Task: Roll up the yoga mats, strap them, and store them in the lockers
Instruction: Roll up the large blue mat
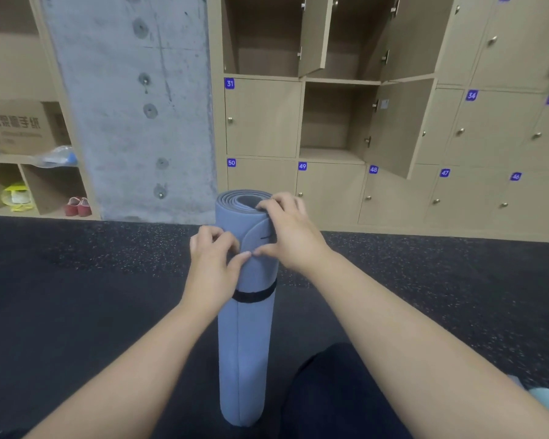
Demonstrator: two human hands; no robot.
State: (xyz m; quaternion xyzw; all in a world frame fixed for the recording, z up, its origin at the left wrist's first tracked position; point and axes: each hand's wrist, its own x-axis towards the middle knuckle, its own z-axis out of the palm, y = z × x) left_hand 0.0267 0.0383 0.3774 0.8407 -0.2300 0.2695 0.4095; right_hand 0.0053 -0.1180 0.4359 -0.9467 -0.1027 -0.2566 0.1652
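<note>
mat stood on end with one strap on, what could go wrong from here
1. Only one black strap circles the mat, about midway. The outer flap near the top is held just by the left hand and right hand, so it may spring open if they let go.
2. The mat stands on end on the floor and could tip over.
3. The open locker looks short for the roll, so it may not fit upright.

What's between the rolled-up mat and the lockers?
Only bare dark floor. The head view shows nothing lying between the rolled mat and the lockers.
</note>
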